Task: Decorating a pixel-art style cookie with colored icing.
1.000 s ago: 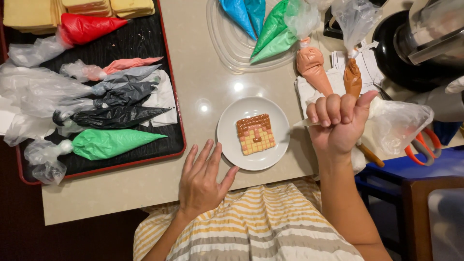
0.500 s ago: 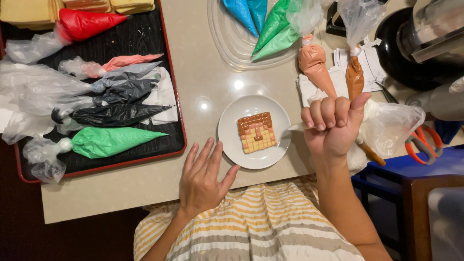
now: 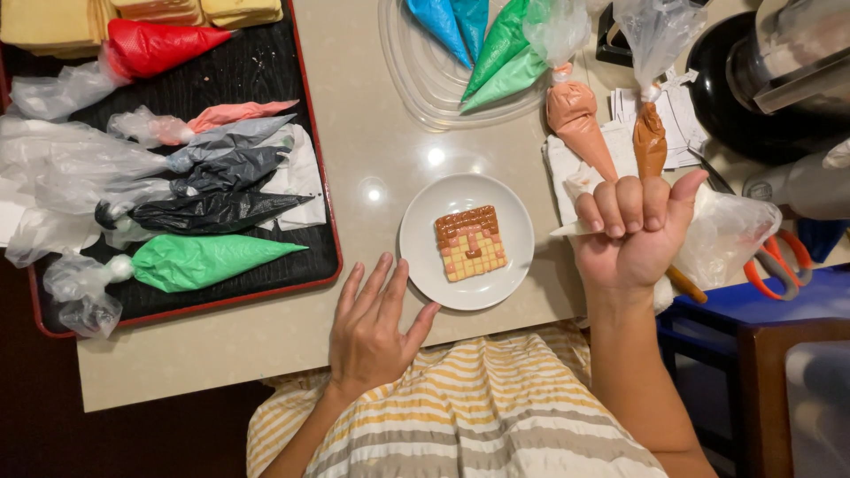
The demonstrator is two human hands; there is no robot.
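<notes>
A square cookie (image 3: 469, 243) iced in a brown and yellow grid lies on a small white plate (image 3: 425, 265) at the table's near edge. My left hand (image 3: 372, 323) rests flat on the table with fingers spread, just left of and touching the plate. My right hand (image 3: 633, 235) is raised to the right of the plate, fisted around a white piping bag (image 3: 565, 229). The bag's tip points left toward the plate, and its clear tail (image 3: 730, 235) bulges out to the right.
A red-rimmed black tray (image 3: 329, 221) at left holds green (image 3: 208, 261), black (image 3: 212, 211), pink (image 3: 235, 113) and red (image 3: 155, 46) piping bags. A clear container (image 3: 416, 80) holds blue and green bags. Tan (image 3: 580, 119) and brown (image 3: 649, 142) bags, orange scissors (image 3: 779, 265) and a black appliance (image 3: 753, 97) sit at right.
My right hand has only wavered slightly in place with the white bag. My left hand, the plate and the cookie have stayed still.
</notes>
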